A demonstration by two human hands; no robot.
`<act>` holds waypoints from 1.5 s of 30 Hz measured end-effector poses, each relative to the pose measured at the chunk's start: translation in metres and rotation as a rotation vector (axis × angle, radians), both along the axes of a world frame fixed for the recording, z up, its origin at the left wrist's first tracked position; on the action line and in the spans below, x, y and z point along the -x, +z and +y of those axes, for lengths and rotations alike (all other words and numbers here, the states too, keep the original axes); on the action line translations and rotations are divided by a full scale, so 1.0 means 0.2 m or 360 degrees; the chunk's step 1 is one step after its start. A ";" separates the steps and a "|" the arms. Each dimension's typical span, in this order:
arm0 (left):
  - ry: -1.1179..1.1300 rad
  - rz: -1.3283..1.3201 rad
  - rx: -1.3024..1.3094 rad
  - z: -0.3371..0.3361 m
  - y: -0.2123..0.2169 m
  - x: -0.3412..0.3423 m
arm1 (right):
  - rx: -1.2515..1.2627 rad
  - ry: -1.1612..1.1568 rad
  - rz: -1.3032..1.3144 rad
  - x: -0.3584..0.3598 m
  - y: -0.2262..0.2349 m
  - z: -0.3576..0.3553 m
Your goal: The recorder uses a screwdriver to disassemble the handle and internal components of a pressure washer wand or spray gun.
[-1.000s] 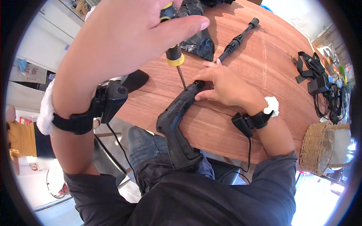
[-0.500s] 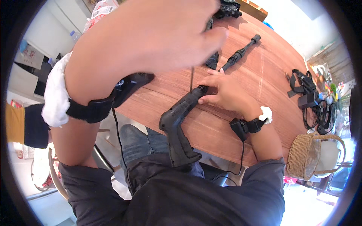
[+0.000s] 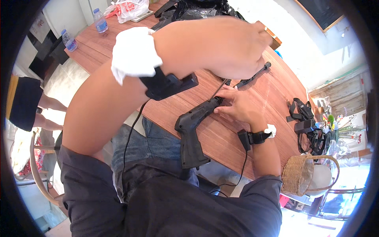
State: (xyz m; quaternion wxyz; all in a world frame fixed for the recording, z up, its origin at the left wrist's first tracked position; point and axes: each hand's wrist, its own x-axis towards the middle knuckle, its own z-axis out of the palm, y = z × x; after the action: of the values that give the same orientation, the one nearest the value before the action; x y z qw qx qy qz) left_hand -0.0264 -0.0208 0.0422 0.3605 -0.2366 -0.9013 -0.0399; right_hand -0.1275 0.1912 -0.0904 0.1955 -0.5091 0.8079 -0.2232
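Note:
A black pistol-shaped tool body [image 3: 193, 124] lies slantwise, its front on the table and its handle hanging past the near edge. My right hand [image 3: 242, 106] rests at its front end, thumb and fingers closed round the neck. Beyond the fingers a black ribbed wand [image 3: 256, 74] stretches away across the table, partly covered by my left hand. That left hand [image 3: 241, 49] is curled above, blurred, back upward. From under it a thin straight screwdriver shaft [image 3: 219, 89] slants down to the tool's front; its handle is hidden in the hand.
Black plastic bags [image 3: 201, 10] and a white carrier bag [image 3: 128, 8] lie at the back. Two bottles [image 3: 101, 24] stand at the far left. On the right are black straps with cables [image 3: 304, 114] and a wicker basket [image 3: 297, 173]. Another person's legs [image 3: 49, 104] show at left.
My left hand has swung right, and its fingers are more curled. The screwdriver shaft now leans instead of standing upright. My right hand stays on the tool, while the whole view has shifted.

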 end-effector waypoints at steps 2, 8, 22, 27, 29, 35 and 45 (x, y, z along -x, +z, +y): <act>-0.0315 -0.0150 -0.0318 -0.01 0.00 0.01 | -0.0080 -0.0011 -0.0008 -0.01 0.03 -0.02; 0.0203 -0.0345 -0.0118 0.06 0.08 -0.05 | -0.0007 0.0085 0.0177 -0.05 0.28 -0.03; 0.0545 -0.0408 -0.0067 0.03 0.15 -0.19 | 0.1175 -0.0424 -0.0449 -0.20 0.54 -0.27; -0.0088 0.0167 -0.0370 -0.08 -0.07 0.00 | 0.1038 -0.0162 -0.0475 -0.12 0.55 -0.26; -0.0158 0.0059 -0.0449 -0.10 -0.04 -0.02 | 0.1082 -0.0114 -0.0547 -0.13 0.55 -0.25; 0.0367 -0.0373 -0.0347 -0.01 0.11 -0.17 | 0.1128 -0.0187 -0.0391 -0.20 0.56 -0.28; 0.0089 -0.0290 -0.0440 -0.12 0.05 -0.14 | 0.1085 0.0045 -0.0737 -0.14 0.53 -0.29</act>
State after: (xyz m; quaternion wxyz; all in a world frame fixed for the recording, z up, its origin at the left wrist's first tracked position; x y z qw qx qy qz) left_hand 0.0022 -0.0451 0.0516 0.3075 -0.1550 -0.9224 -0.1749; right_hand -0.1004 0.1333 0.0159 0.1953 -0.4921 0.6153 -0.5841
